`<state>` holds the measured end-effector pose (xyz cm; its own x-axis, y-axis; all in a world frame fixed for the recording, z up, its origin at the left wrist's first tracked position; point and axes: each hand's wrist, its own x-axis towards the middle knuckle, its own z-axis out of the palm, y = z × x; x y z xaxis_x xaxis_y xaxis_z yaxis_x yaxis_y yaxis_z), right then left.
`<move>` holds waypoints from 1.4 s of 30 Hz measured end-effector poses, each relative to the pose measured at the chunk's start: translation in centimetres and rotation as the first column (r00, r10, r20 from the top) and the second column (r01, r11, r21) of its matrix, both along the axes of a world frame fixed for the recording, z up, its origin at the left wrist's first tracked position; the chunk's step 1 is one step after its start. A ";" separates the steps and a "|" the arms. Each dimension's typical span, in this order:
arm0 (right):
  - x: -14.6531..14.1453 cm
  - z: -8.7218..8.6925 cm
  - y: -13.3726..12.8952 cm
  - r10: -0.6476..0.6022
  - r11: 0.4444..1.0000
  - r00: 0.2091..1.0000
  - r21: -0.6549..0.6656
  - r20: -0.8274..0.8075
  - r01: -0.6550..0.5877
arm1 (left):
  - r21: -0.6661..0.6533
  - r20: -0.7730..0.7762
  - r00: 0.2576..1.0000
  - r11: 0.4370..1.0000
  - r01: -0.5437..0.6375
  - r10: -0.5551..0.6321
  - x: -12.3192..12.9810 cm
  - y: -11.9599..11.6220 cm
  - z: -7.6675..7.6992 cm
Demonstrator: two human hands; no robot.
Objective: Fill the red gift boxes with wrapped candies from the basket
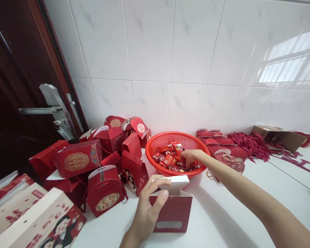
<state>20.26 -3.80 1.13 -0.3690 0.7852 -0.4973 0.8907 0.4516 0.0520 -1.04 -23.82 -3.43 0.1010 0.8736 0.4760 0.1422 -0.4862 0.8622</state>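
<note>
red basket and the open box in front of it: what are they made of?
Red basket: looks like moulded plastic, glossy, with a fine mesh of holes in the wall. The right hand reaches into the wrapped sweets in it.

Open box: seems to be folded card, matte red outside and plain white inside, with sharp creases at the flaps. The left hand holds its rim.

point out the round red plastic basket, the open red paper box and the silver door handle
round red plastic basket (155, 141), head view, left rim
open red paper box (174, 210), head view, front face
silver door handle (36, 110), head view, lever
</note>
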 end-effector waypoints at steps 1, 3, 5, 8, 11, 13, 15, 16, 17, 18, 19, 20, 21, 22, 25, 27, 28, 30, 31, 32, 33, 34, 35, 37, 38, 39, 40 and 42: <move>-0.1 -0.1 0.0 0.001 1.000 1.000 -0.001 0.011 -0.001 | 0.001 -0.002 1.000 1.000 0.000 0.000 0.0 0.0 0.0; -0.2 -0.2 0.0 -0.004 1.000 1.000 -0.005 0.025 0.004 | 0.004 -0.006 1.000 1.000 0.000 0.000 0.0 0.0 -0.1; -0.2 -0.4 0.0 -0.012 1.000 0.999 -0.008 0.039 0.012 | 0.005 -0.013 1.000 1.000 -0.003 0.003 -0.1 0.0 -0.1; -0.2 -0.7 0.2 -0.029 1.000 0.999 -0.009 0.046 0.030 | -0.002 -0.021 1.000 1.000 -0.009 0.009 0.0 0.0 -0.1; 0.0 -0.8 0.3 -0.044 0.999 0.998 -0.021 0.035 0.045 | -0.008 -0.017 1.000 1.000 -0.006 0.005 0.0 0.0 0.0; 0.2 -0.8 0.3 -0.055 0.998 0.998 -0.040 0.021 0.056 | -0.006 -0.011 1.000 1.000 -0.002 0.002 0.0 -0.1 0.0; 0.4 -0.8 0.4 -0.064 0.996 0.998 -0.055 0.005 0.064 | -0.002 -0.004 1.000 1.000 -0.001 0.001 0.0 -0.1 0.0; 0.4 -0.8 0.4 -0.068 0.996 0.998 -0.059 -0.003 0.068 | -0.002 -0.002 1.000 1.000 0.000 0.000 0.0 -0.1 0.0; 0.5 -0.7 0.5 -0.072 0.996 0.997 -0.061 -0.012 0.071 | -0.002 0.001 1.000 1.000 0.002 -0.002 0.0 -0.1 0.0; 0.6 -0.7 0.5 -0.074 0.995 0.997 -0.060 -0.020 0.073 | -0.002 0.003 1.000 1.000 0.005 -0.005 0.1 -0.1 0.0; 0.6 -0.7 0.5 -0.078 0.995 0.997 -0.060 -0.029 0.076 | -0.002 0.004 1.000 1.000 0.009 -0.009 0.1 -0.1 0.0; 0.7 -0.7 0.6 -0.081 0.995 0.996 -0.060 -0.039 0.079 | -0.001 0.005 1.000 1.000 0.012 -0.012 0.1 -0.1 0.0; 0.8 -0.7 0.7 -0.085 0.995 0.995 -0.062 -0.049 0.082 | -0.002 0.005 1.000 1.000 0.014 -0.014 0.1 -0.1 0.0; 0.8 -0.6 0.7 -0.090 0.994 0.994 -0.067 -0.060 0.086 | -0.002 0.005 1.000 1.000 0.015 -0.015 0.0 0.0 0.0; 1.1 -0.1 1.0 -0.104 0.991 0.991 -0.094 -0.086 0.096 | -0.001 0.002 1.000 1.000 0.018 -0.018 0.0 0.0 0.0; 1.3 0.4 1.2 -0.114 0.988 0.989 -0.117 -0.096 0.102 | 0.000 0.000 1.000 1.000 0.018 -0.018 0.0 0.0 0.0; 1.4 0.6 1.3 -0.119 0.986 0.988 -0.131 -0.100 0.106 | 0.000 -0.001 1.000 1.000 0.017 -0.017 0.0 0.0 0.0; 1.6 1.1 1.6 -0.132 0.980 0.985 -0.161 -0.110 0.114 | -0.001 0.001 1.000 1.000 0.011 -0.011 0.0 -0.1 0.0; 1.7 1.3 1.7 -0.139 0.978 0.984 -0.175 -0.115 0.118 | -0.002 0.001 1.000 1.000 0.009 -0.009 0.0 -0.1 0.0; 1.9 1.4 1.8 -0.145 0.975 0.982 -0.186 -0.118 0.122 | -0.002 0.002 1.000 1.000 0.006 -0.006 0.1 -0.1 0.1; 2.0 1.5 1.9 -0.151 0.973 0.982 -0.195 -0.117 0.127 | -0.001 0.002 1.000 1.000 0.005 -0.005 0.1 -0.1 0.1; 2.2 1.5 2.0 -0.155 0.971 0.982 -0.201 -0.111 0.130 | 0.001 0.001 1.000 1.000 0.005 -0.005 0.1 -0.1 0.1; 2.4 1.5 2.1 -0.155 0.970 0.983 -0.207 -0.102 0.131 | 0.003 0.000 1.000 1.000 0.005 -0.005 0.1 -0.1 0.1; 2.7 1.3 2.1 -0.145 0.967 0.986 -0.223 -0.081 0.124 | 0.005 -0.001 1.000 1.000 0.003 -0.003 0.2 -0.1 0.1; 2.9 1.2 2.1 -0.137 0.965 0.988 -0.235 -0.072 0.117 | 0.006 -0.002 1.000 1.000 0.002 -0.002 0.2 -0.1 0.1; 3.0 1.0 2.0 -0.129 0.962 0.990 -0.248 -0.064 0.109 | 0.006 -0.002 1.000 1.000 0.002 -0.002 0.2 0.0 0.1; 3.1 0.9 1.9 -0.122 0.960 0.991 -0.262 -0.057 0.103 | 0.007 -0.001 1.000 1.000 0.001 -0.001 0.2 0.0 0.1; 3.1 0.5 1.9 -0.114 0.955 0.992 -0.279 -0.047 0.096 | 0.010 0.002 1.000 1.000 0.004 -0.004 0.1 0.0 0.1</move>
<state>23.34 -1.93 1.66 -0.3290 0.6567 -0.6786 0.9314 0.3443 -0.1184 -0.89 -23.85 -3.33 0.1033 0.8682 0.4853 0.1383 -0.4957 0.8574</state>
